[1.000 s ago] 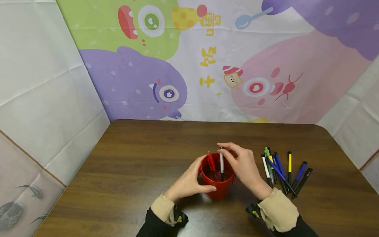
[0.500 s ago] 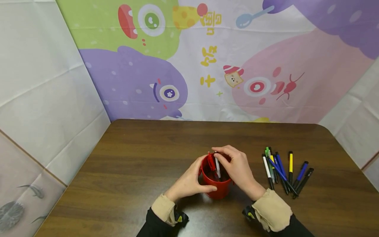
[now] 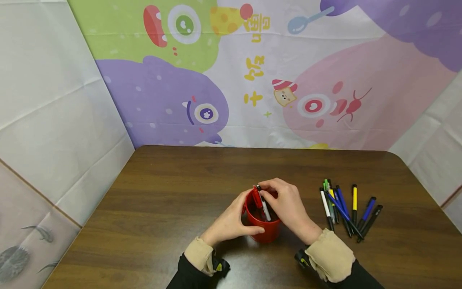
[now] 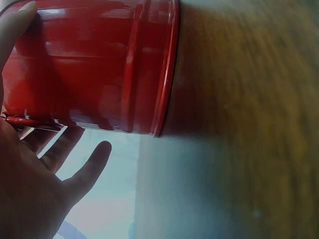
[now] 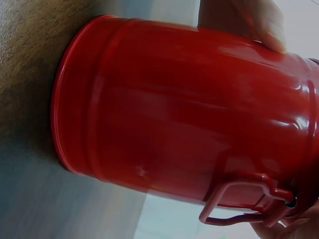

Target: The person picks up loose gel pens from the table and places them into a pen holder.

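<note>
A small red metal bucket [image 3: 265, 232] stands upright on the table. My left hand [image 3: 231, 218] grips it from the left, thumb [image 4: 22, 20] on the near side and fingers [image 4: 92, 169] spread behind. Inside the bucket, a red pen [image 3: 257, 197] leans against the far left rim. Beside it leans a white marker with a black end [image 3: 266, 210]. Over the right side of the rim, my right hand [image 3: 286, 200] pinches the marker's upper end between thumb and forefinger. The right wrist view shows the bucket's side and a folded wire handle [image 5: 239, 199]; the right hand is mostly out of that view.
To the right lies a loose group of pens: a white marker [image 3: 325, 204], a yellow marker [image 3: 354, 200], a blue pen [image 3: 368, 208], a black marker [image 3: 371, 222] and several more, some crossing. A brown wooden table [image 3: 173, 192] carries everything. A printed cloth [image 3: 249, 120] hangs behind.
My right hand has moved left and slightly down with the white marker, tilting it from upright until it leans beside the red pen. The left hand has stayed on the bucket.
</note>
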Available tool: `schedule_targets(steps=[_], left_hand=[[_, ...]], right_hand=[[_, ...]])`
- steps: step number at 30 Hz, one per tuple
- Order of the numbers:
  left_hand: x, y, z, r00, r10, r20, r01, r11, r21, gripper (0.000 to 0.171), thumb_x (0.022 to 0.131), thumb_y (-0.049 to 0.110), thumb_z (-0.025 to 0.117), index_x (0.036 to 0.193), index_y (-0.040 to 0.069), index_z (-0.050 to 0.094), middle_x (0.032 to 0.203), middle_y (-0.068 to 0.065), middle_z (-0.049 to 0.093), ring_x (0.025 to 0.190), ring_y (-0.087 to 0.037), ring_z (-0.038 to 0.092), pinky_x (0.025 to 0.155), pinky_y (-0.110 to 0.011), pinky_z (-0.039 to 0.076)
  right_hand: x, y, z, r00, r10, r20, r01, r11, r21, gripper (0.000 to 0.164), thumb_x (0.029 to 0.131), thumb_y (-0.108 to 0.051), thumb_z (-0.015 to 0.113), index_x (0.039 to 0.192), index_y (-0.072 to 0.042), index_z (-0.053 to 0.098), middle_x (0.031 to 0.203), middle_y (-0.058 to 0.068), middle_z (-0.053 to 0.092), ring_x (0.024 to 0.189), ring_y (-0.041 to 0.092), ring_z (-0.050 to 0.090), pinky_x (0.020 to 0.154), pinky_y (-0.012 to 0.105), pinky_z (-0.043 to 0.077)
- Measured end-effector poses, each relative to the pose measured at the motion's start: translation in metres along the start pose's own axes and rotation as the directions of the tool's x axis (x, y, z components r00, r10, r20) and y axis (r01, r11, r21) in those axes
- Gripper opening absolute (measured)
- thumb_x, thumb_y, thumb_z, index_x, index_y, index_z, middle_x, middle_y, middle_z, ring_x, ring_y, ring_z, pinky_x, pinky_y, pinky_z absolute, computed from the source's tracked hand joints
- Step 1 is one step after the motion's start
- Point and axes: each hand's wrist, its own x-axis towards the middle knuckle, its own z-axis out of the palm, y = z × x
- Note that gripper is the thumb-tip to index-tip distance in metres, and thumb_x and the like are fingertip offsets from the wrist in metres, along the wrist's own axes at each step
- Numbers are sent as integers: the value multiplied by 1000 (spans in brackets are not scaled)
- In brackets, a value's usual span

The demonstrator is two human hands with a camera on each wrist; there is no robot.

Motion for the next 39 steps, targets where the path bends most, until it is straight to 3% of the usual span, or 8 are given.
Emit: schedule_targets(steps=[11, 15, 21, 25, 30, 35, 39], left_hand=[[0, 0, 0, 1000, 15, -3, -15, 1000, -3, 89, 73, 47, 70, 144, 24, 21, 140, 0, 33, 121, -13, 38, 98, -36, 38], [1, 0, 0, 1000, 14, -5, -14, 1000, 1, 89, 73, 48, 70, 144, 24, 21, 140, 1, 33, 121, -13, 37, 98, -37, 38], [2, -2, 0, 1000, 24, -11, -24, 1000, 0, 90, 72, 47, 71, 143, 22, 22, 140, 1, 34, 122, -13, 37, 99, -38, 37], [1, -3, 1, 1000, 27, -5, -27, 999, -18, 89, 73, 47, 71, 143, 22, 22, 139, 1, 35, 121, -13, 38, 99, -38, 38], [-1, -3, 1, 1000, 14, -4, -14, 1000, -14, 90, 71, 47, 71, 143, 23, 22, 139, 2, 35, 121, -12, 38, 99, -38, 37], [0, -1, 1, 1000, 15, -1, -15, 1000, -7, 91, 71, 48, 71, 143, 23, 22, 139, 2, 35, 122, -12, 37, 100, -38, 36], [0, 0, 0, 1000, 10, 1, -10, 1000, -18, 91, 71, 48, 72, 143, 23, 22, 139, 3, 35, 122, -12, 37, 100, -39, 36]], right_hand=[[-1, 1, 0, 1000, -3, -18, 3, 1000, -8, 14, 79, -11, 69, 92, -12, 70, 84, -3, 63, 72, 5, 57, 62, 23, 52], [-1, 2, -4, 999, 17, -33, -15, 998, 65, 12, 80, -12, 68, 92, -14, 69, 87, -6, 62, 75, 3, 57, 66, 25, 52], [-1, 16, -14, 996, 63, -66, -52, 985, 167, 10, 84, -18, 65, 93, -15, 68, 90, -6, 62, 82, 6, 59, 73, 36, 53], [-7, 29, -21, 993, 93, -76, -85, 991, 100, 13, 83, -15, 65, 95, -11, 67, 90, -1, 64, 81, 11, 61, 71, 39, 53], [-12, 47, -31, 988, 151, -27, -152, 988, -30, 17, 83, -10, 64, 100, -8, 64, 93, 6, 67, 82, 18, 62, 72, 40, 53], [-15, 64, -47, 973, 230, 14, -224, 957, -186, 21, 86, -14, 62, 105, -7, 63, 92, 9, 67, 80, 23, 62, 69, 43, 52], [-17, 78, -60, 960, 281, 6, -268, 922, -280, 24, 86, -17, 61, 108, -8, 62, 93, 12, 66, 76, 26, 61, 58, 42, 49]])
